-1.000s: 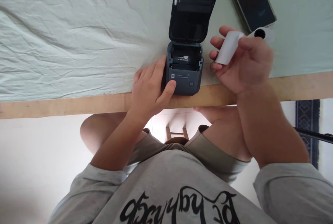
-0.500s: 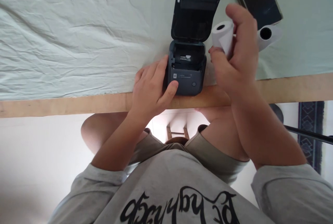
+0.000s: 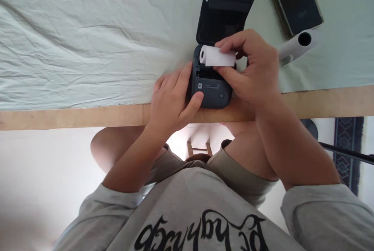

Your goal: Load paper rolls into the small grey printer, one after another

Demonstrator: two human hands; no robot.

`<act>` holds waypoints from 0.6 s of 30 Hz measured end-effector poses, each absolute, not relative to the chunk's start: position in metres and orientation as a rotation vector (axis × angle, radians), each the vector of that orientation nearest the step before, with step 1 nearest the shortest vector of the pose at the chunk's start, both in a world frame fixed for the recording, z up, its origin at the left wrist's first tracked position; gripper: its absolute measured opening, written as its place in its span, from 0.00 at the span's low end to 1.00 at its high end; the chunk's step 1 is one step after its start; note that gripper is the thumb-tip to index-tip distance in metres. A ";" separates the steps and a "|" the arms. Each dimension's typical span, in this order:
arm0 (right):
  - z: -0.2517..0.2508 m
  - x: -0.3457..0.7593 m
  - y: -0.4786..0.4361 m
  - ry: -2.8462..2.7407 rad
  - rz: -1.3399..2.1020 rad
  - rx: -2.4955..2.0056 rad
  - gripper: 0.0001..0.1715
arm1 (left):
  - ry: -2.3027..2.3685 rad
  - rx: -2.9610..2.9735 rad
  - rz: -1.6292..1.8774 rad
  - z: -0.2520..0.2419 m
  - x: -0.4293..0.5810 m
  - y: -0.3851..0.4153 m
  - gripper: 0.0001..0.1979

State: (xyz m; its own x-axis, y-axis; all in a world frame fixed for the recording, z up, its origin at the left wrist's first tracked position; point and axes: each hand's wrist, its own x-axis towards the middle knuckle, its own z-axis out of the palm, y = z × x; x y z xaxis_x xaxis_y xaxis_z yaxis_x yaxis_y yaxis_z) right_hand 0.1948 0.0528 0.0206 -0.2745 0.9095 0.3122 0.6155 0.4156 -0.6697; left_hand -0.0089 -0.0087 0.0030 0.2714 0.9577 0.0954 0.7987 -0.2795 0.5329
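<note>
A small dark portable thermal printer [image 3: 212,97] stands near the table's front edge, its lid [image 3: 224,15] swung up and back. My left hand [image 3: 172,97] grips the printer's left side, with the thumb resting on its front corner. Between the thumb and fingers of my right hand [image 3: 254,64] is a white paper roll [image 3: 217,56], lying sideways over the printer's paper bay. The roll covers most of the bay, so I cannot tell how deep it sits. Its hollow core end faces left.
Right of my right hand, a second white roll [image 3: 295,46] with a dark core lies on the pale green cloth [image 3: 102,41]. Behind it is a dark, phone-like slab [image 3: 296,0]. A bare wooden edge [image 3: 73,116] runs along the table's front, above my legs.
My right hand has carried the paper roll left and down onto the printer's bay, turning it sideways. My left hand stays on the printer. The view has shifted slightly.
</note>
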 end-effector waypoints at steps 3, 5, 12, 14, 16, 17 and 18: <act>0.020 0.194 0.054 -1.956 0.561 -1.351 0.11 | 1.594 2.162 0.569 0.003 -0.009 -0.009 0.38; 0.019 0.195 0.055 -1.954 0.550 -1.346 0.10 | 1.593 2.164 0.572 0.003 -0.010 -0.009 0.39; 0.015 0.197 0.055 -1.976 0.571 -1.343 0.04 | 1.585 2.173 0.575 0.002 -0.010 -0.009 0.38; 0.016 0.199 0.054 -2.006 0.558 -1.326 0.04 | 1.581 2.169 0.579 0.002 -0.010 -0.009 0.38; 0.017 0.200 0.051 -2.030 0.543 -1.283 0.05 | 1.578 2.169 0.576 0.002 -0.010 -0.009 0.39; 0.018 0.201 0.050 -2.034 0.540 -1.243 0.06 | 1.577 2.168 0.571 0.003 -0.010 -0.009 0.39; 0.018 0.201 0.048 -2.035 0.537 -1.190 0.07 | 1.577 2.167 0.567 0.003 -0.010 -0.009 0.39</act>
